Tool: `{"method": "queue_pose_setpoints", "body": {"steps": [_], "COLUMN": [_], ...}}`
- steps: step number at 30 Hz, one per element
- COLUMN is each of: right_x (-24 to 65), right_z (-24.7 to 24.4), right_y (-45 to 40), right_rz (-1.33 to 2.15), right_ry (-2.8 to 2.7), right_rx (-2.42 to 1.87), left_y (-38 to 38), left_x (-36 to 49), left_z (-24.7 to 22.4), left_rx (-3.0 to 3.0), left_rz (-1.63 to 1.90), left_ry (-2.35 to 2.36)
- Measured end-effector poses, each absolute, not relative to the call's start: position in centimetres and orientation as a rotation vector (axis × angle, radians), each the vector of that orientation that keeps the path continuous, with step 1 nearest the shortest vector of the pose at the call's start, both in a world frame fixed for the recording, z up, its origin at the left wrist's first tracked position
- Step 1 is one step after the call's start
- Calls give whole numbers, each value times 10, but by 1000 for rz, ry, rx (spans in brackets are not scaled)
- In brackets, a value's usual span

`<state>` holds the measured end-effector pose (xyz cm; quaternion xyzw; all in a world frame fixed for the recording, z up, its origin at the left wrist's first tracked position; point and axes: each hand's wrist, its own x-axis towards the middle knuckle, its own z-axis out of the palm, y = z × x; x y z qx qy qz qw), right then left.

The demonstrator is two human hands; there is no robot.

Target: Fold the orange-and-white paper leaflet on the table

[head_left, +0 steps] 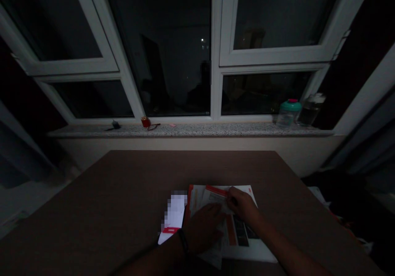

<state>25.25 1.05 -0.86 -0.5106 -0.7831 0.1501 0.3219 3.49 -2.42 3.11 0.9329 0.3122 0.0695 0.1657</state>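
Observation:
A white booklet with orange blocks and dark pictures lies on the brown table. On it rests a smaller paper sheet with a red-orange top strip. My left hand, a dark band at its wrist, lies across the sheet with fingers stretched out and pressing down. Beside it on the right, the fingers of my right hand are closed in a pinch at the sheet's upper right corner. A phone with a bright screen and a red band lies left of the booklet, partly behind my left forearm.
The table reaches toward a granite windowsill under a dark window. On the sill stand a teal-lidded jar, a clear bottle, a small red object and a dark little bottle.

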Motion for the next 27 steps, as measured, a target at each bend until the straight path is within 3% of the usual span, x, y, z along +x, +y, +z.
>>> {"method": "queue_pose_setpoints", "body": {"steps": [7,27], "right_x": [252,258], "right_z": [-11,-3], "right_y": [5,11], "right_rz": [577,479], "right_ry": [-2135,-2033], "right_rx": [-1174,-1258], "left_y": [-23,-21], "left_x": [36,36], "left_z": [35,29], "left_rx": [2733,2774], "left_rz": [203,190], "left_ry": [855,875]}}
